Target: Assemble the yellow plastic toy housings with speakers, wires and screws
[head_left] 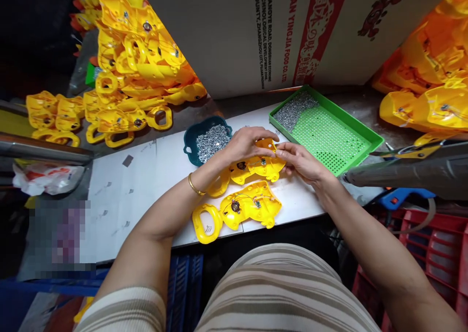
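1. Head view, centre of the frame: the left hand (248,144) has its fingers curled down over the upper shell (261,167), a yellow plastic piece lying on the desk (124,190). The right hand (302,161) brings pinched fingers to the shell's right edge; whether they hold anything small cannot be told.
2. The lower shell (252,206) lies just below, near the desk's front edge, with thin wires exposed. A passing forearm could snag them or push it off.
3. The teal bowl (190,139) of screws sits just beside the left hand and the green tray (365,137) just beside the right. A knock could scatter screws.
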`<state>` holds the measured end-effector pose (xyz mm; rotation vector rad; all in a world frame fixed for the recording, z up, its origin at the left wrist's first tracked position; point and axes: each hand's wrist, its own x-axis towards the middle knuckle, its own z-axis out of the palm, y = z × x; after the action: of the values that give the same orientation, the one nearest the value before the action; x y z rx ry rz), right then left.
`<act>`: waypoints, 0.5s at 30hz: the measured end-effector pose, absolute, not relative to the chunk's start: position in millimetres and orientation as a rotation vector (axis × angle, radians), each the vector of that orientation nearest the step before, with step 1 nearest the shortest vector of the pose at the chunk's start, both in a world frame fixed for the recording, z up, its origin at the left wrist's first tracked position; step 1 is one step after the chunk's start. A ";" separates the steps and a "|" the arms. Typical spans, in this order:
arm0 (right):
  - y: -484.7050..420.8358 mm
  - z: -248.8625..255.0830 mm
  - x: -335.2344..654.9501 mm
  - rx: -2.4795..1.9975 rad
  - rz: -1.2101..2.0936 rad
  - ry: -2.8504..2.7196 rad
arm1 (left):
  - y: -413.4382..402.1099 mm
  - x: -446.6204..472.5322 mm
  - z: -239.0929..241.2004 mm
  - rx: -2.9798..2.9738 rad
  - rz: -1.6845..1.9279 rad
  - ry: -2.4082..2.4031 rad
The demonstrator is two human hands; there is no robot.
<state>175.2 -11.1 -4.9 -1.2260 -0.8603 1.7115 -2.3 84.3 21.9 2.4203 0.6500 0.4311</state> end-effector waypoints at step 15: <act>-23.6 39.1 181.5 -1.142 1.569 -0.888 | 79.2 -22.6 88.3 2.398 0.193 0.729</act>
<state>181.5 -23.6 39.1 -1.1417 -0.8878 1.5693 -22.6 79.2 88.3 2.3981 0.7288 0.1927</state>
